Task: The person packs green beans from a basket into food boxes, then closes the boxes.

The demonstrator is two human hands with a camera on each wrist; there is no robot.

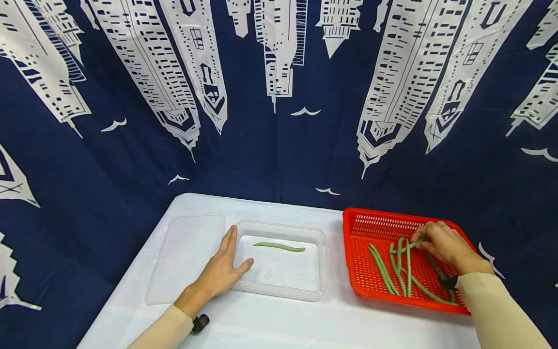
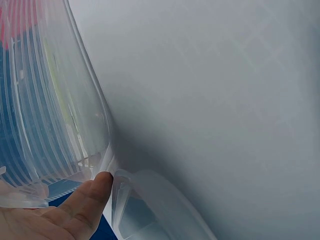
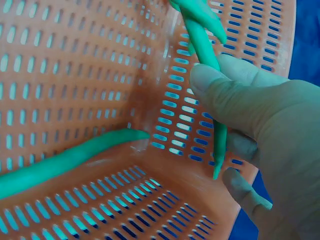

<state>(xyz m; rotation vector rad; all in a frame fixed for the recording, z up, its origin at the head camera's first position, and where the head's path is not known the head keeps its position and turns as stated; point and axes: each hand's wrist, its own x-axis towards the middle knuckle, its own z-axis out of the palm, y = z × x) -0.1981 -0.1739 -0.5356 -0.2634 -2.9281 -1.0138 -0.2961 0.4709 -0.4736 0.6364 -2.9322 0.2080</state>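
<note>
My right hand [image 1: 446,246] is over the red plastic basket [image 1: 352,271], with thumb and fingers pinching a green bean [image 3: 200,42]. Several more green beans [image 1: 398,271] lie in a loose pile on the basket's floor. To the left, my left hand [image 1: 220,269] has its fingers extended and touches the left side of a clear plastic container [image 1: 323,261]. One green bean [image 1: 279,246] lies across the bottom of that container. In the left wrist view, the fingertips [image 2: 104,182] meet the container's outer wall.
A flat translucent lid [image 1: 183,257] lies on the white tabletop [image 1: 244,320], left of the container. Behind the table hangs a navy cloth [image 1: 279,155] printed with white buildings. A dark band [image 1: 200,323] sits on the left wrist.
</note>
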